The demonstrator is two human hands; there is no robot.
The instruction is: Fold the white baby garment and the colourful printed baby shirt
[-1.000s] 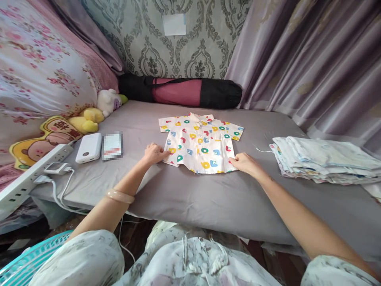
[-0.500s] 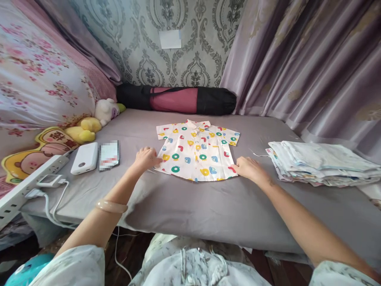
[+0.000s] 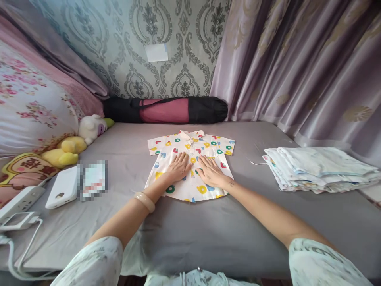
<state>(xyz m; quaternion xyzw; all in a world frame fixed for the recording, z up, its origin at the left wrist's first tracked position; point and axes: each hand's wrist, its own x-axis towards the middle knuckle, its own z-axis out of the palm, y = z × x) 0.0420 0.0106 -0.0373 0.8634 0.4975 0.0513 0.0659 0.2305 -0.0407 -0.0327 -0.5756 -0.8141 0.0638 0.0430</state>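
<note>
A small white child's shirt (image 3: 220,147) with coloured shapes lies spread flat on the grey bed sheet (image 3: 208,226), collar toward the wall. My left hand (image 3: 178,167) rests flat on the middle of the shirt, fingers stretched out. Beside it, my right hand (image 3: 210,171) lies flat on the shirt too, fingers spread, almost touching the left. Neither hand holds anything. A pale bangle (image 3: 144,200) sits on my left wrist.
A stack of folded pale clothes (image 3: 318,169) lies at the right. A white power bank (image 3: 61,192), a blurred card (image 3: 93,180), a power strip (image 3: 18,202) and plush toys (image 3: 71,145) lie at the left. A black and pink roll bag (image 3: 165,109) lies against the wall.
Both hands left the shirt's lower corners and came together onto its middle, now lying flat. The view tilted down and shifted.
</note>
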